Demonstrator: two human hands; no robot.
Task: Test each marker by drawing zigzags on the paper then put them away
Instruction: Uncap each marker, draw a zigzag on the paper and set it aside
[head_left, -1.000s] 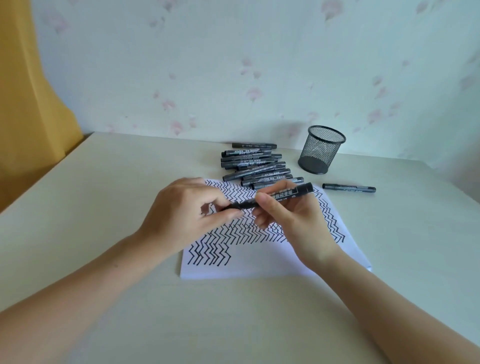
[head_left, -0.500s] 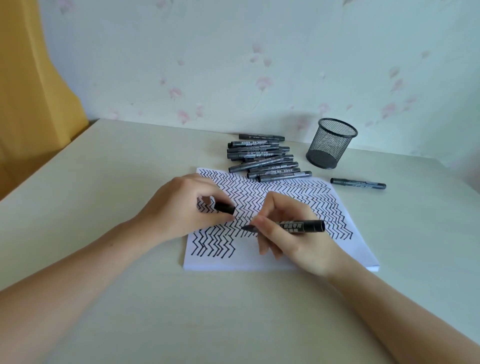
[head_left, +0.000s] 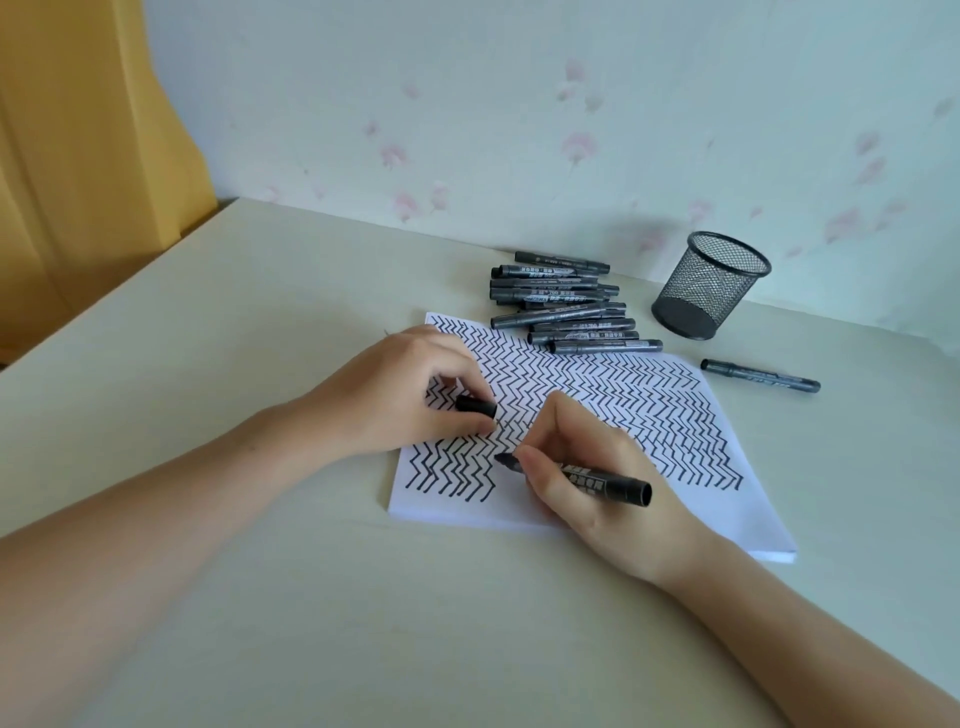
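Note:
A white paper stack (head_left: 519, 512) lies mid-table, its top sheet covered in black zigzag rows. My right hand (head_left: 587, 483) grips an uncapped black marker (head_left: 602, 480), whose tip points left and sits at the paper beside the lowest zigzag block. My left hand (head_left: 395, 395) rests on the sheet's left part and pinches the marker's black cap (head_left: 475, 405). Behind the paper lies a pile of several grey-black markers (head_left: 561, 306). One more marker (head_left: 761, 375) lies alone to the right of the sheet.
A black mesh pen cup (head_left: 706, 286) stands upright at the back right, near the wall. A yellow curtain (head_left: 78, 156) hangs beyond the table's left edge. The pale table (head_left: 234, 338) stretches bare on the left and in front.
The cap came off the marker into my left hand. My right hand swung the marker down from above the sheet to its lower part, tip at the paper.

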